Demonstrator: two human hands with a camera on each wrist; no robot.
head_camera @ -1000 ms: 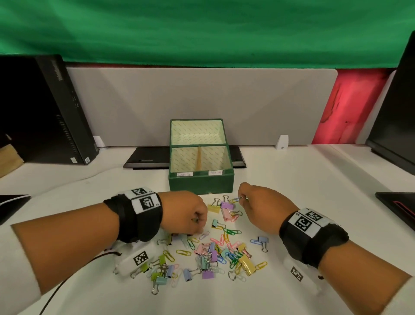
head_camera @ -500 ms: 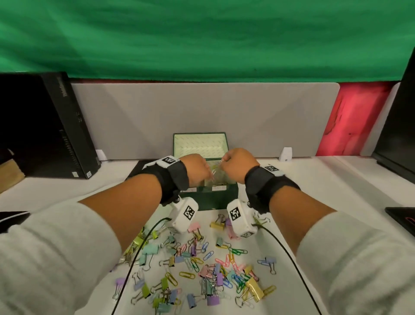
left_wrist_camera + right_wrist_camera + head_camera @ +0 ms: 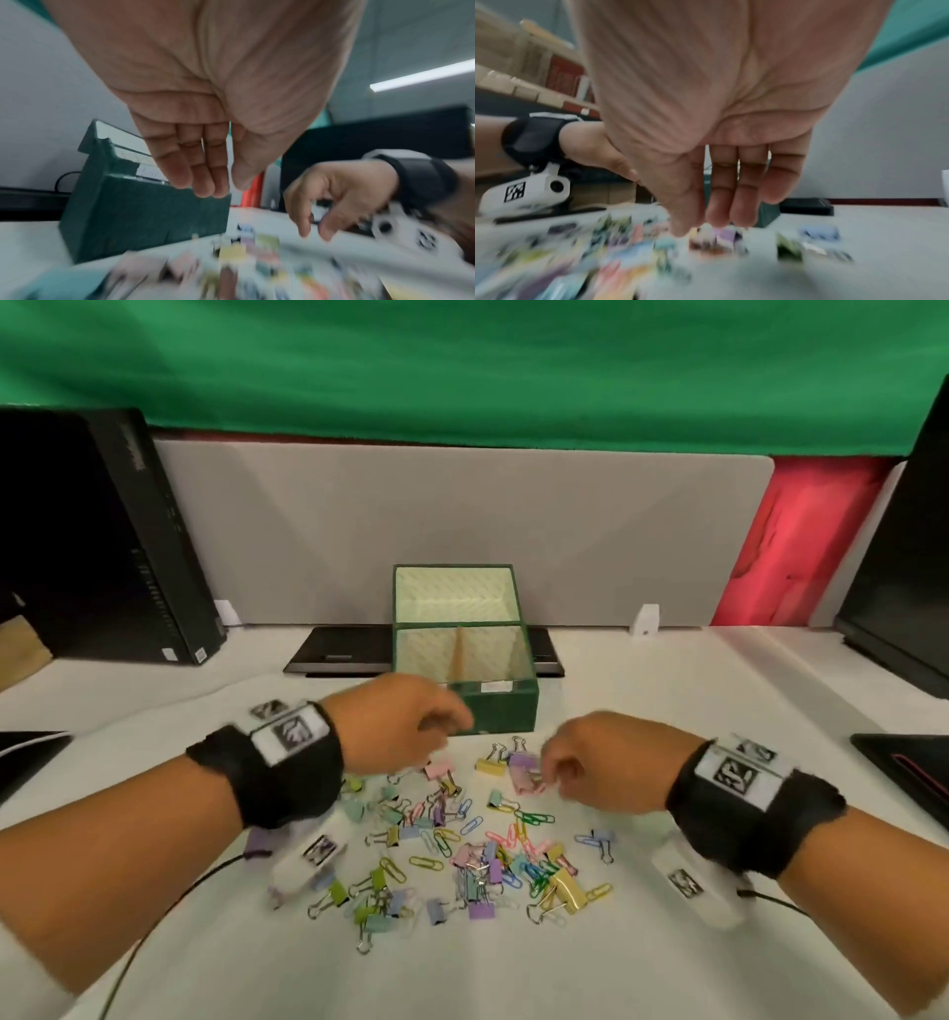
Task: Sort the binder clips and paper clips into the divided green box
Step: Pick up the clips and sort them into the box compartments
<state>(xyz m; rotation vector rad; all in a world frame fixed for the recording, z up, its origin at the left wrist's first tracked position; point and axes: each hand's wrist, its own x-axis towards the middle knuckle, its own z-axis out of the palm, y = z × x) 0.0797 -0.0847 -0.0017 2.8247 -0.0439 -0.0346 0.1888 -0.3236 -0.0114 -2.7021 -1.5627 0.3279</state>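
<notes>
The square, dark green fabric-textured box [image 3: 506, 713] with a pale patterned lining stands toward the desk's far edge, lid raised, a thin divider splitting it into two compartments. Just in front of it, a loose heap of pastel metal binder clips [image 3: 567, 891] and bent-wire paper clips [image 3: 426, 862] spreads across the smooth white desk [image 3: 693, 711]. The left hand [image 3: 398, 724] hovers at the heap's far-left edge, fingers relaxed, holding nothing. The right hand [image 3: 603, 770] hangs over the far-right edge, fingers loosely extended downward, also holding nothing.
</notes>
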